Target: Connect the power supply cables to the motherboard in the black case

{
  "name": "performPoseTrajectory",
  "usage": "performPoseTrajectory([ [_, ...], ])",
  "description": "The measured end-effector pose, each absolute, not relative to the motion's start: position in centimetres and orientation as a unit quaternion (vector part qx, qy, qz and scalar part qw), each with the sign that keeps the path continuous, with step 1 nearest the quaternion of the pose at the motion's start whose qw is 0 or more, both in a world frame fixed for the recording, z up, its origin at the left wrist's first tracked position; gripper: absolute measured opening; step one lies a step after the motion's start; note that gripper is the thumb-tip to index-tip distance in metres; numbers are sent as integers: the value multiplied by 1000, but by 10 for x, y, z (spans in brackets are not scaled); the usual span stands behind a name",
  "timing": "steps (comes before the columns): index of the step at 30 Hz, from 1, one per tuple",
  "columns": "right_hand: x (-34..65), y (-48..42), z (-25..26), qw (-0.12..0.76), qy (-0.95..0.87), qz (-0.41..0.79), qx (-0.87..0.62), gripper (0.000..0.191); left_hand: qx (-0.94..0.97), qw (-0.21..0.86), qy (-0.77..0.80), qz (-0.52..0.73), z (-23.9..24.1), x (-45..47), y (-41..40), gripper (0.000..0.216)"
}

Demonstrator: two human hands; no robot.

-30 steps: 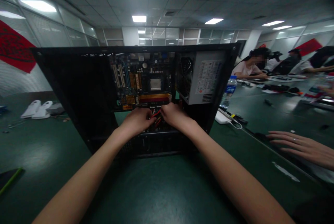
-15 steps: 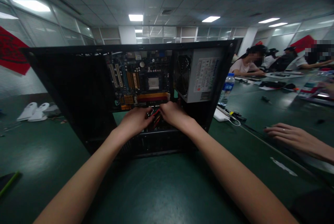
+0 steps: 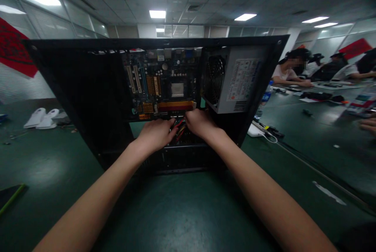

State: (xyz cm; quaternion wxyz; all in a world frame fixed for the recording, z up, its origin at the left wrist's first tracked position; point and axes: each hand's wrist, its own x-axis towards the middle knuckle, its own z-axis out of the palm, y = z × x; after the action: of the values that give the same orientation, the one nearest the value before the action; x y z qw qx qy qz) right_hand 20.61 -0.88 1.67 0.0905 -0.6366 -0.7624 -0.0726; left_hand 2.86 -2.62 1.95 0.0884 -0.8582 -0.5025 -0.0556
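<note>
1. Pinching wires (image 3: 181,130) with left hand (image 3: 157,132) and right hand (image 3: 199,123), clamped on by both, with fingertips partly hidden; likely to steady a short span.
2. Reaching into upright case (image 3: 188,43), just below board (image 3: 164,72); probably turned open-side-on for access.
3. Cramped up and right of right hand by power unit (image 3: 241,81).
4. Roomier left of left hand, inside case; edged by rail (image 3: 185,146) just under both hands.

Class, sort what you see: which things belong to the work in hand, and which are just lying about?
Likely in the job: left hand, right hand, coloured wires, computer case, circuit board, power supply.

Seemingly just lying about: water bottle, white strip, green-edged dark pad.
</note>
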Motion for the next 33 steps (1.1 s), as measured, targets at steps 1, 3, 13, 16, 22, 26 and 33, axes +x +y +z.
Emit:
performPoseTrajectory([
  [1,206,-10,16,88,-765,-69,-634,38,-858,86,-503,-60,19,29,-25,43],
  [3,206,-12,14,87,-770,-63,-628,38,-860,77,-499,-70,18,29,-24,42],
  [13,203,-10,19,76,-755,-59,-649,33,-864,47,-494,-83,18,29,-24,45],
  [16,205,-8,15,93,-759,-61,-642,35,-863,39,-493,-101,17,29,-24,43],
  [22,201,-21,19,136,-781,-90,-603,36,-875,-9,-452,-171,16,25,-20,37],
  [26,193,-58,47,229,-832,-148,-484,31,-887,-35,-412,-207,15,24,-20,32],
  [33,229,-131,105,671,-649,-291,-208,18,-944,-81,-286,-144,21,23,-28,43],
])
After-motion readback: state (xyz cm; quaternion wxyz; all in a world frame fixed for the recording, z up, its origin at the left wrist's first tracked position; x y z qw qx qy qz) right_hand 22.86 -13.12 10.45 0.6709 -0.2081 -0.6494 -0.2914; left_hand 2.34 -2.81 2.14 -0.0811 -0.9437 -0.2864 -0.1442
